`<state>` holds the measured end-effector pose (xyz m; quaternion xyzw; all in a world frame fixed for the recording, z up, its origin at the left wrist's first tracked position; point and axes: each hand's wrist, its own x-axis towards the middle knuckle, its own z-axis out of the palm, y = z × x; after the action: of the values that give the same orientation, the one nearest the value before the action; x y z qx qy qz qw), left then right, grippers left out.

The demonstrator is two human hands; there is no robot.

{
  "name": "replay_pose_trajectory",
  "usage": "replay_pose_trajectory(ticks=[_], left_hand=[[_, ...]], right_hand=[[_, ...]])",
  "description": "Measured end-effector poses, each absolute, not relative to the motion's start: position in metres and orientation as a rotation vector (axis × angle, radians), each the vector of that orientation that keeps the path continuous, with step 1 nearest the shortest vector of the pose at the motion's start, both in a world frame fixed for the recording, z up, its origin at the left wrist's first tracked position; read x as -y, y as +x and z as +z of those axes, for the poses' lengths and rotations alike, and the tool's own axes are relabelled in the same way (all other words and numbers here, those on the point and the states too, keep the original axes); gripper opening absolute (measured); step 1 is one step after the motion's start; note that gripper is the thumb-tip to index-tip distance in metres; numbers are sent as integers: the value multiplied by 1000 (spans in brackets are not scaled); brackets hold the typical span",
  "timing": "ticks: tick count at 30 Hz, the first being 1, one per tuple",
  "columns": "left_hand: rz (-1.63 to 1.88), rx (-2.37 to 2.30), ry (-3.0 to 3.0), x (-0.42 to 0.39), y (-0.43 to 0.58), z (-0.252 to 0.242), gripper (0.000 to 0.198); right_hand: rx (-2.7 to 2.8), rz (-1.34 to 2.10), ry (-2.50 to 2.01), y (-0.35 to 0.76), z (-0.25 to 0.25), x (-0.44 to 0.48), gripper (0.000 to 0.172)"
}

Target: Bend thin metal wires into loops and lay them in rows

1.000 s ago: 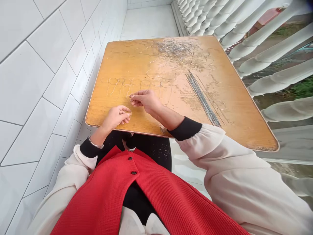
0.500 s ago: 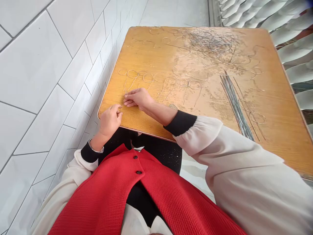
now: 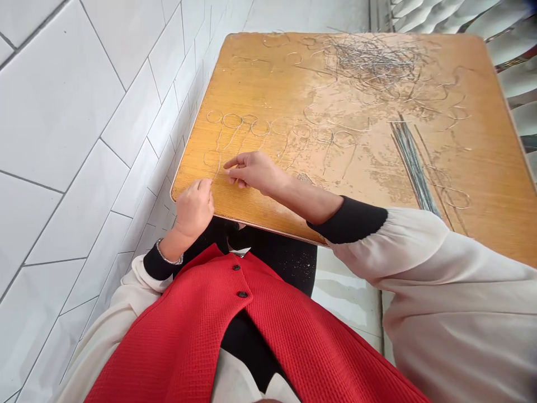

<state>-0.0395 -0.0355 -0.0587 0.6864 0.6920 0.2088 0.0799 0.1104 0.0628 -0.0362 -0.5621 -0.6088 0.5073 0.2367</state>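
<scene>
My left hand (image 3: 195, 207) is closed at the table's near left edge, pinching the lower end of a thin wire (image 3: 218, 164). That wire rises from my fingers, and a faint loop shows at its upper end. Just to its right is my right hand (image 3: 254, 172), its index finger stretched out and the other fingers loosely curled, with nothing visible between them. Beyond both hands lies a row of several looped wires (image 3: 232, 121), each a ring with a straight tail.
The wooden table (image 3: 260, 73) has a worn top. A bundle of straight wires (image 3: 413, 162) lies at the right, beside a few loose pieces. A tangled wire pile (image 3: 377, 61) covers the far side. A white tiled wall (image 3: 138, 84) runs close along the left.
My right hand has let go of the wire and shifted right, its fingers opening. My left hand now grips the wire's lower end. The view has shifted slightly.
</scene>
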Motion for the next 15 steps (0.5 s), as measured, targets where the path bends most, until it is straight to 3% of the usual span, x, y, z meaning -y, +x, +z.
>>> replay_pose_trajectory(ticks=[6,11,14,15], left_hand=[[902,-2019,1978,44,-53,-55,20],[1358,-2193,1865,41,-92,-45,21],[1575,-2139,1757,38,-113,-36,25],[1615,-2091,1748,38,-116,-34,24]], right_hand=[[1577,1240,-1500,168,2,-64,11],[1402,705,-1841,261,43,-72,18],[1247,377,-2052,324,30,-92,10],[1227,346,-2099,342,21,-101,16]])
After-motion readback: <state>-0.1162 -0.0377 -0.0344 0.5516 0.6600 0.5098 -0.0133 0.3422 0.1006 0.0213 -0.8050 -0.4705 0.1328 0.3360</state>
